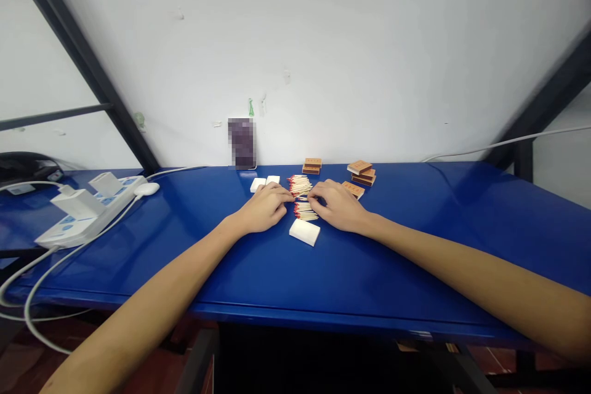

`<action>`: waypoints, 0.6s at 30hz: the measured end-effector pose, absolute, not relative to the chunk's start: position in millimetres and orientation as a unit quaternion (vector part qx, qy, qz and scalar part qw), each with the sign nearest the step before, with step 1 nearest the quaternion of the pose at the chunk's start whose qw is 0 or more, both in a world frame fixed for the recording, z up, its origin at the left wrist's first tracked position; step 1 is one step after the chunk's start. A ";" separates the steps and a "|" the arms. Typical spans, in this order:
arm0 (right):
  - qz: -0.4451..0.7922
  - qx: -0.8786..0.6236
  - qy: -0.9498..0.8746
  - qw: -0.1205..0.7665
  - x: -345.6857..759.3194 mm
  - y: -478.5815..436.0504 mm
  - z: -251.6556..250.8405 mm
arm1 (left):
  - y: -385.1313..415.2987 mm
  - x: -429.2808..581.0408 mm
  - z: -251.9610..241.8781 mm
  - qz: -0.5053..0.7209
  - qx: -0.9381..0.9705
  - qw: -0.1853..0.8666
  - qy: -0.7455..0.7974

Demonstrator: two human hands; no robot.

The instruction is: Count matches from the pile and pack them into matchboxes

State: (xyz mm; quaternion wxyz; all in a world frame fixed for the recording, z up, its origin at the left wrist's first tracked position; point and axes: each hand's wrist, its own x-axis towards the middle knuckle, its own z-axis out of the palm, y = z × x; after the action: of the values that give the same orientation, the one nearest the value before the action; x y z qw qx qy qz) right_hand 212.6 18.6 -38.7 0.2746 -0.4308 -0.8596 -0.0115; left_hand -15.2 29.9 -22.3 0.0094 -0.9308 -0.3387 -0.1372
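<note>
Two groups of red-tipped matches lie one behind the other on the blue table, a far pile point(301, 186) and a near pile point(306, 212). At their left, my left hand point(265, 208) has its fingers closed, fingertips at the red heads between the piles. My right hand point(338, 204) is curled at the right, thumb and index finger pinched at the wooden ends of matches. A white tray point(305, 232) lies just in front of the near pile. Two more white trays point(265, 183) sit behind my left hand.
Orange-brown matchboxes point(312, 165) are stacked by the wall, with more matchboxes point(362, 172) behind my right hand. A blurred dark upright object point(242, 143) leans on the wall. At the left are a power strip point(69, 231), plugs and white cables. The blue table point(323, 286) has its edge in front.
</note>
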 end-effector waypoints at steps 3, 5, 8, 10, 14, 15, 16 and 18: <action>-0.006 -0.432 -0.856 0.283 212.7 18.7 -39.0 | 29.6 -14.9 -22.0 -0.141 -0.933 0.008 -0.332; -0.008 -0.432 -0.857 0.280 213.0 19.0 -39.5 | 29.4 -14.6 -22.0 -0.144 -0.935 0.004 -0.324; -0.012 -0.434 -0.859 0.269 213.4 19.8 -40.6 | 29.6 -14.2 -22.3 -0.147 -0.939 -0.006 -0.311; -0.012 -0.433 -0.862 0.262 213.7 20.5 -41.2 | 29.8 -14.0 -22.5 -0.151 -0.939 -0.011 -0.309; -0.002 -0.425 -0.868 0.258 214.3 21.8 -41.9 | 28.7 -13.5 -22.0 -0.155 -0.936 -0.012 -0.316; 0.000 -0.422 -0.869 0.257 214.6 22.0 -42.1 | 28.2 -13.4 -21.8 -0.156 -0.935 -0.013 -0.319; 0.002 -0.418 -0.871 0.258 214.8 22.3 -42.3 | 27.7 -13.4 -21.6 -0.158 -0.933 -0.013 -0.323; 0.005 -0.411 -0.874 0.260 215.2 22.6 -42.7 | 26.8 -13.5 -21.4 -0.162 -0.928 -0.012 -0.335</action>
State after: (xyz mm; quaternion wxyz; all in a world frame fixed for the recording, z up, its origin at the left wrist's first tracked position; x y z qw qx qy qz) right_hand 215.2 22.6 -42.7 0.2605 -0.4107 -0.8737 0.0051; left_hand -13.5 26.8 -21.4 -0.0123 -0.9280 -0.3352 -0.1622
